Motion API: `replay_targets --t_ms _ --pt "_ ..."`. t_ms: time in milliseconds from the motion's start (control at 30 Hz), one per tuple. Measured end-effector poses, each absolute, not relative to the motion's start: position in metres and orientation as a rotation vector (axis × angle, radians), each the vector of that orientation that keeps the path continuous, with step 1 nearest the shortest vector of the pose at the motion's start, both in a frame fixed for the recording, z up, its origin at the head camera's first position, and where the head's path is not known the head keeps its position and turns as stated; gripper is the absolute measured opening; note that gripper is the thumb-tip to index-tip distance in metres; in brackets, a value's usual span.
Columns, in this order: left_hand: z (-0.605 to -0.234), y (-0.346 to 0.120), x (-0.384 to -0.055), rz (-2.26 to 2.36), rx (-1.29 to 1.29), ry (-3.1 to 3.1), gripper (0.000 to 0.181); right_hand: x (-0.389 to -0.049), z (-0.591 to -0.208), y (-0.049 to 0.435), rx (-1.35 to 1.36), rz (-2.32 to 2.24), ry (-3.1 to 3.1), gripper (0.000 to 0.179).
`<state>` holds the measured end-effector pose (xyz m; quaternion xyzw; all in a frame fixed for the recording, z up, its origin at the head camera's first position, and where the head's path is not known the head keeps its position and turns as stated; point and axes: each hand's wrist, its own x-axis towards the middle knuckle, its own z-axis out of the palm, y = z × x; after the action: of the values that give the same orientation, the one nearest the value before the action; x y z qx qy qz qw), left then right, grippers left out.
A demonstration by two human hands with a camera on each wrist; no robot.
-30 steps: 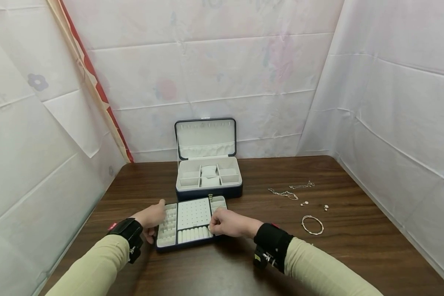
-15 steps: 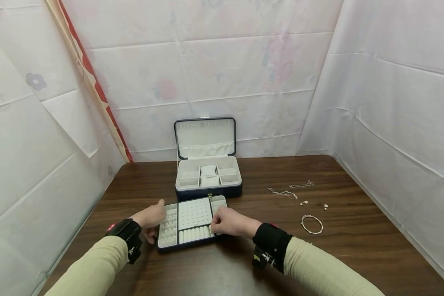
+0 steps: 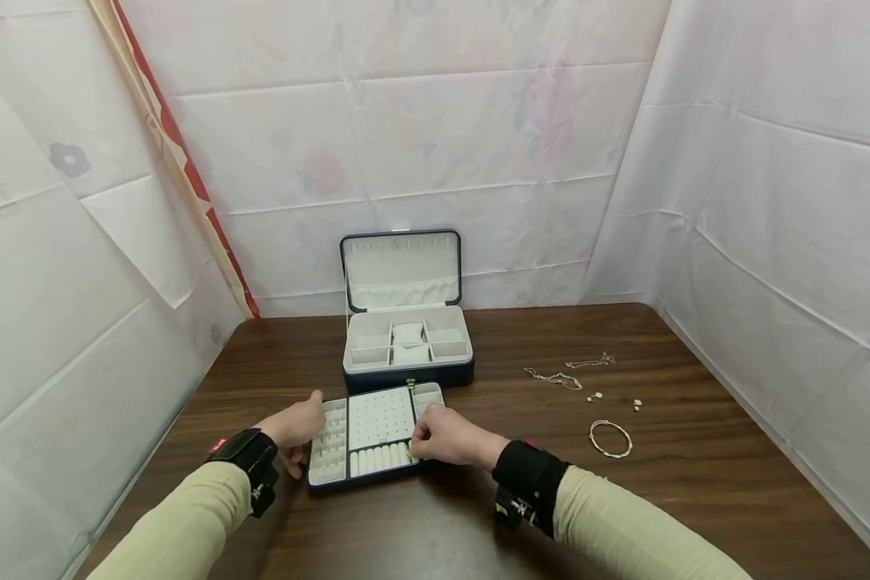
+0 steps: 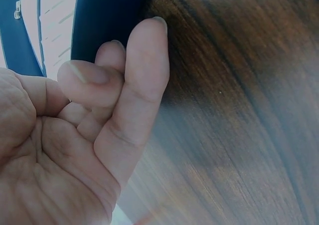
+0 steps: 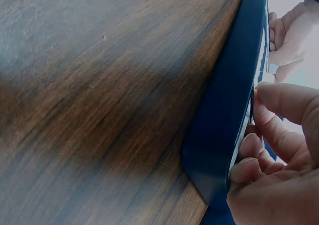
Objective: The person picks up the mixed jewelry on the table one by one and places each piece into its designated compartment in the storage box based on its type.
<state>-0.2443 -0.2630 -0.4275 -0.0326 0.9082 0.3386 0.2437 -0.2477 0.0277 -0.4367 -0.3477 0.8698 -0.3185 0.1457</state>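
Observation:
A dark-blue jewellery tray (image 3: 382,418) with light compartments, a dotted panel and a row of white ring rolls lies on the table. At its left edge, my left hand (image 3: 299,427) steadies it, some fingers curled against the side. In the left wrist view those bent fingers (image 4: 147,60) sit beside the blue wall. My right hand (image 3: 449,435) is over the tray's right part, thumb and index pinching at the right end of the ring rolls. A tiny gold-coloured piece (image 5: 255,92) shows at those fingertips in the right wrist view; most of it is hidden.
An open jewellery box (image 3: 409,374) stands right behind the tray, lid up. To the right lie a bracelet (image 3: 611,439), two fine chains, one a necklace-like chain (image 3: 553,379), and several small earring-like pieces (image 3: 637,404). White sheeting (image 3: 406,145) hangs around the table.
My right fingertips shift very slightly at the right end of the ring rolls. The left hand, tray and loose jewellery stay in place.

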Motion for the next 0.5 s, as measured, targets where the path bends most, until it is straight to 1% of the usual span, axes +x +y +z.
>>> replay_targets --t_ms 133,333,500 --pt "-0.4282 -0.2634 -0.2449 0.928 -0.095 2.478 0.049 -0.2468 -0.4364 0.0262 -0.993 -0.918 2.517 0.031" --pt "-0.4288 -0.2640 -0.2460 0.931 -0.107 2.469 0.043 -0.2447 -0.4370 0.0245 -0.979 -0.893 2.557 0.025" --pt "-0.4271 -0.2632 -0.2458 0.927 -0.113 2.462 0.045 -0.2417 -0.4377 0.0240 -0.985 -0.845 2.618 0.023"
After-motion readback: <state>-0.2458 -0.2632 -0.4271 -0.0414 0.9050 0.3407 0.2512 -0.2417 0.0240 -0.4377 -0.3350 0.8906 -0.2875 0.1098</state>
